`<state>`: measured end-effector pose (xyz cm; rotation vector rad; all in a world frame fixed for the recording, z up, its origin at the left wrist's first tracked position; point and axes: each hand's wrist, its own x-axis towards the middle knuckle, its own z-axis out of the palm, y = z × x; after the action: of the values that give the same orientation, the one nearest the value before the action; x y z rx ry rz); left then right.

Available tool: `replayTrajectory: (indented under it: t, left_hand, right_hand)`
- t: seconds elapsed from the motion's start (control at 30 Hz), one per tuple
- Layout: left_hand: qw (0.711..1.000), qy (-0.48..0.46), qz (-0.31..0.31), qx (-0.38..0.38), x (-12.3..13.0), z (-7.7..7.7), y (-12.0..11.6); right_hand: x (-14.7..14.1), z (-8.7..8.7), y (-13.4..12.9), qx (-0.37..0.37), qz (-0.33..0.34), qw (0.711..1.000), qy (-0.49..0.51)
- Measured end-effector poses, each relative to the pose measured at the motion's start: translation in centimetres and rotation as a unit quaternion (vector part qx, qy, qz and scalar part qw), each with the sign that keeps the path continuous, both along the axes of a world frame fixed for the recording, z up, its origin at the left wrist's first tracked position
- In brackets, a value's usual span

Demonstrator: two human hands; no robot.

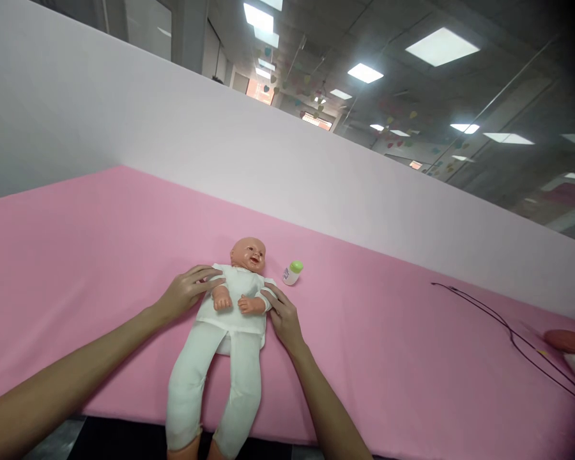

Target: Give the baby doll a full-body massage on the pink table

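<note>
Two hands of mine on the doll (232,322), which lies face up on the pink pad (374,345), head twd the white wall (268,169), feet at the near edge. L hand (184,294) has its fingers spread, tips on the sleeve at that side. My R hand (285,319) lays slightly bent fingers on the other sleeve; thumb's hidden, so can't tell if it grips. Sm. white bottle w/ green cap (292,273) sits just beside the doll's head/shoulder. Blk cable (510,331) lies well apart, far R.
</note>
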<state>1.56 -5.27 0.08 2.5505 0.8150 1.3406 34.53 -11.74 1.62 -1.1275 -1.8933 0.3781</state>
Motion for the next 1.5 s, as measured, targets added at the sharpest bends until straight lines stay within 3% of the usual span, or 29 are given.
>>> replayTrajectory:
  t: [0.1,0.2,0.33,0.47,0.53,0.6,0.73,0.87,0.93,1.03,1.17,1.3,1.4,1.5]
  left_hand:
    - [0.999,-0.013,0.023,-0.024,-0.1,0.1,0.0]
    - [0.988,-0.063,0.08,-0.115,-0.2,0.3,-0.1]
    - [0.934,-0.174,0.129,-0.284,-0.3,0.9,0.0]
    - [0.878,-0.274,0.115,-0.375,-0.5,1.2,0.5]
    - [0.884,-0.265,0.111,-0.369,-0.6,1.1,0.5]
    - [0.914,-0.224,0.104,-0.322,-0.6,0.9,0.4]
    - [0.984,-0.092,0.049,-0.146,-0.5,0.2,0.1]
    - [0.999,-0.022,0.001,-0.032,-0.2,-0.3,0.2]
    - [0.999,-0.025,0.014,-0.042,-0.2,-0.3,0.3]
    - [0.986,-0.077,0.057,-0.139,-0.3,-0.2,0.4]
    - [0.929,-0.212,0.094,-0.288,-0.6,0.0,1.1]
    - [0.885,-0.293,0.083,-0.351,-0.7,0.0,1.8]
    - [0.913,-0.25,0.076,-0.314,-0.6,0.0,1.6]
    - [0.97,-0.142,0.061,-0.19,-0.4,-0.3,1.1]
  right_hand:
    - [-0.1,0.1,0.0,0.006,-0.005,1.0,-0.007]
    - [-0.4,-0.1,0.2,-0.019,-0.064,0.994,0.086]
    - [-0.7,-0.2,0.6,-0.127,-0.14,0.943,0.273]
    - [-0.5,0.2,0.9,-0.153,-0.145,0.914,0.345]
    - [-0.4,0.3,0.9,-0.159,-0.138,0.916,0.342]
    - [-0.3,0.3,0.8,-0.162,-0.129,0.925,0.318]
    - [-0.2,0.1,0.7,-0.108,-0.068,0.97,0.208]
    - [0.0,-0.2,0.9,-0.118,-0.003,0.979,0.169]
    - [0.0,-0.2,0.9,-0.13,-0.008,0.974,0.184]
    - [-0.4,0.0,0.8,-0.148,-0.05,0.961,0.228]
    - [-0.7,0.4,0.7,-0.175,-0.093,0.933,0.302]
    - [-0.1,0.1,1.1,-0.172,-0.11,0.924,0.324]
    - [0.5,-0.4,1.6,-0.166,-0.1,0.933,0.304]
    - [0.6,-0.6,1.9,-0.156,-0.072,0.948,0.268]
